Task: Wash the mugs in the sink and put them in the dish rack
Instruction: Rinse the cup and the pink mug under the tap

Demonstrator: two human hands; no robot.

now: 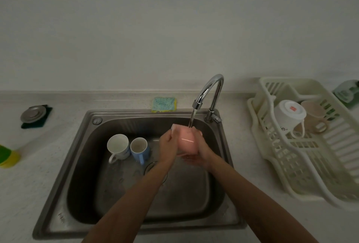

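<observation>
- One pink mug, glossy and wet, sits under the tap's stream, above the sink's back right corner.
- Left hand grips its left side; right hand cups it from the right and below (fingers curled on both).
- Two mugs stand upright at the sink's left: white mug, blue mug.
- Two more are in the rack: bottom-up mug, beige mug.

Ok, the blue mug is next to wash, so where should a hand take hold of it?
By its handle, coming from the near side. The blue mug stands upright in the sink with the handle pointing toward the person, and the white mug crowds its left side.
</observation>
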